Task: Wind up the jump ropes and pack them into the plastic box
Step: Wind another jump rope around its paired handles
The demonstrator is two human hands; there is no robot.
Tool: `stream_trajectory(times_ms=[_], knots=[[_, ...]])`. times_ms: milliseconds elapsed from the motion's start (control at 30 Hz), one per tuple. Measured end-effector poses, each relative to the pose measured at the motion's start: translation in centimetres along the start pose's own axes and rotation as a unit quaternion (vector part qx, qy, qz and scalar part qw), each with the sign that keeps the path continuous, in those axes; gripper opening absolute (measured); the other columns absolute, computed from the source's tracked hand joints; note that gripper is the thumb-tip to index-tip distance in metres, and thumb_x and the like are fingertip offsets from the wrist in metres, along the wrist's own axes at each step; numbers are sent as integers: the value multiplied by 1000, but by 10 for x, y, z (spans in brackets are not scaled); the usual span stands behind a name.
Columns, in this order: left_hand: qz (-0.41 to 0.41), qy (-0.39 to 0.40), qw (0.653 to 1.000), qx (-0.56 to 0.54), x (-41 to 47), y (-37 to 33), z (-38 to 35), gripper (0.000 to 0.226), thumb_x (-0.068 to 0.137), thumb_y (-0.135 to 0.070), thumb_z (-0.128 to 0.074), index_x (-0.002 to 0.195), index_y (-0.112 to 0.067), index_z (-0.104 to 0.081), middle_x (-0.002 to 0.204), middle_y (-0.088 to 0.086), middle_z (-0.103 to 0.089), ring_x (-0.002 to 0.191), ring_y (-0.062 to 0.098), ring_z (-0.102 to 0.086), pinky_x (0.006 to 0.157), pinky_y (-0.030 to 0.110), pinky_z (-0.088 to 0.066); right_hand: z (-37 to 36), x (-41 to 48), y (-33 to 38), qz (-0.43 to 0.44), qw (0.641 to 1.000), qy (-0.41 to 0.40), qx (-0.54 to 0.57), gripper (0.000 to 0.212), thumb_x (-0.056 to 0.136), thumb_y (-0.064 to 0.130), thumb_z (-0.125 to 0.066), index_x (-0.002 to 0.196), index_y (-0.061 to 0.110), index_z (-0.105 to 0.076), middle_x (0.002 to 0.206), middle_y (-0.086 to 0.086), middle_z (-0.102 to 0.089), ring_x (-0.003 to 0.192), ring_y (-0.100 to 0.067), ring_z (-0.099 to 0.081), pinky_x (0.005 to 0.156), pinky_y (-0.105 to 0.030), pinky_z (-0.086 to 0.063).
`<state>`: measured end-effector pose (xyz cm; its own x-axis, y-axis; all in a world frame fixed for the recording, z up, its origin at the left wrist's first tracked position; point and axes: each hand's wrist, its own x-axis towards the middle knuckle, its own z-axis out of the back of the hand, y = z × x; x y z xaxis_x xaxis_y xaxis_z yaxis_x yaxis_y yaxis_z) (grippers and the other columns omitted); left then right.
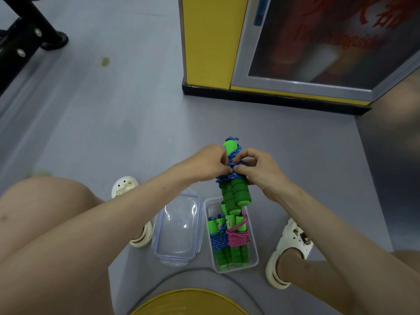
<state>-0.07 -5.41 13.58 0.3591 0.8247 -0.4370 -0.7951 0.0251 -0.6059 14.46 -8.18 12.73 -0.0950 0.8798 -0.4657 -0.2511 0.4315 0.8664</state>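
I hold a jump rope (236, 194) with green foam handles and blue cord wound round its middle, upright above the floor. My left hand (209, 164) grips the cord from the left. From the right, my right hand (256, 169) pinches the blue cord against the handles. Just below stands the clear plastic box (254, 260) on the floor. It holds two wound ropes, one with blue cord (218, 241) and one with pink cord (237, 238). The box's clear lid (178, 228) lies on the floor to its left.
My knees and feet in cream clogs (288, 246) flank the box on the grey floor. A yellow pillar (209, 42) with a black base and a glass-fronted cabinet (318, 42) stand ahead. Black metal equipment legs (34, 30) are at top left. A yellow disc (188, 303) lies at the bottom edge.
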Motion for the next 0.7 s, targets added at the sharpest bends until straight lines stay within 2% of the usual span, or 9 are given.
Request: stream_trajectory(times_ms=[100, 200, 300, 400, 500, 600, 667, 700], knots=[[5, 41, 998, -36, 0, 1, 5, 15, 85, -13, -63, 88, 2, -67, 83, 17, -62, 72, 20, -51, 64, 28, -38, -1, 0, -1, -8, 1000, -8, -14, 19, 86, -5, -59, 80, 12, -55, 90, -15, -65, 74, -23, -64, 58, -29, -56], [4, 37, 997, -61, -2, 2, 7, 10, 83, -10, -65, 85, -1, -68, 79, 12, -61, 69, 17, -50, 63, 26, -38, -2, 0, 0, -14, 1000, -7, -11, 20, 87, -4, -58, 79, 13, -54, 85, -11, -64, 68, -19, -63, 52, -24, -53], [3, 15, 998, -60, -2, 2, 10, 7, 81, -13, -67, 81, -6, -68, 80, 11, -63, 67, 15, -51, 61, 26, -41, -5, 0, 0, -15, 1000, -7, -19, 19, 88, -2, -57, 80, 15, -52, 86, -11, -62, 71, -22, -62, 58, -30, -53], [-9, -19, 1000, 9, -1, 0, 6, 14, 81, -18, -68, 84, -4, -68, 86, 14, -66, 72, 18, -56, 64, 29, -46, -8, 1, -1, -28, 999, -18, -14, 20, 88, -3, -55, 81, 15, -52, 91, -15, -61, 75, -25, -60, 63, -34, -53], [-24, -73, 993, 84, -2, -5, 0, 22, 80, -23, -67, 86, -2, -68, 92, 13, -64, 82, 27, -60, 71, 36, -51, -7, 3, -1, -34, 999, -29, 9, 20, 86, -4, -54, 80, 15, -52, 85, -10, -61, 69, -21, -60, 62, -33, -53], [-39, -119, 981, 147, -5, -10, -6, 25, 82, -28, -64, 84, -3, -56, 88, 7, -52, 78, 25, -53, 62, 34, -41, -6, 4, -1, -29, 999, -33, 15, 20, 85, -3, -55, 79, 15, -51, 82, -10, -61, 69, -21, -59, 64, -34, -54], [-57, -135, 969, 200, -6, -12, -10, 20, 85, -27, -59, 88, -8, -52, 88, 5, -46, 81, 24, -52, 62, 30, -33, -7, 4, -2, -18, 999, -37, 8, 20, 84, -4, -55, 78, 14, -51, 82, -11, -60, 71, -23, -58, 65, -35, -53], [-65, -138, 961, 230, -6, -12, -11, 20, 86, -26, -57, 94, -7, -53, 90, 7, -49, 85, 25, -53, 63, 30, -33, -8, 4, -3, -13, 999, -37, 4, 21, 84, -5, -55, 77, 14, -51, 81, -11, -60, 71, -23, -58, 65, -35, -53]])
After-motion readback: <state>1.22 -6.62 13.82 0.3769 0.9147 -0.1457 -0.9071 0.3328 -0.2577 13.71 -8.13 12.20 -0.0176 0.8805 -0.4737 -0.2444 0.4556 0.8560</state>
